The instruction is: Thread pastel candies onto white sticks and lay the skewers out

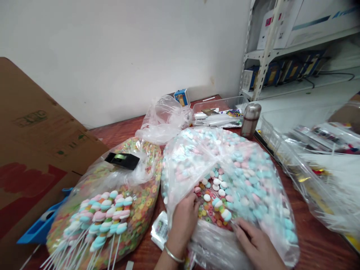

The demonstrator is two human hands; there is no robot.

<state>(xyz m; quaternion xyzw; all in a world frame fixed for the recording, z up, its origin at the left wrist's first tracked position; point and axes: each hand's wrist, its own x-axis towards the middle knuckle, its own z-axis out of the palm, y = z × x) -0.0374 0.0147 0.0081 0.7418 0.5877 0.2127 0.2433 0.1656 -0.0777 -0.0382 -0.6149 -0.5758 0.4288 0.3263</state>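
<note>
Two hands at the torn-open mouth of a pastel candy bag

Clock directions run from the bag's opening, with 12 towards the wall. The large clear bag (197, 161) lies on the reddish table (143, 243), packed with pink, blue and white candies (258, 180). In its opening, colourful ring candies (206, 208) show, with a short stack of pastel pieces and rings (222, 210) among them.

The left hand (184, 213), with a bangle (174, 253) at the wrist, is at 8 o'clock, fingers curled inward at the plastic edge; whether they grip it cannot be told. The right hand (253, 238) is at 4 o'clock, thumb and forefinger close together near the stack; what lies between them is unclear.

At 9 o'clock, a cluster of candy skewers (104, 213) rests on a second bag (147, 195), filled with rings. A black tape dispenser (122, 160) sits on that bag at 10. A silvery packet (160, 228) lies at 8, beside the left forearm. A lidded flask (251, 120) stands at 1, just right of a clear tray (200, 108) at 12. A big clear bin (292, 180) is at 3.
</note>
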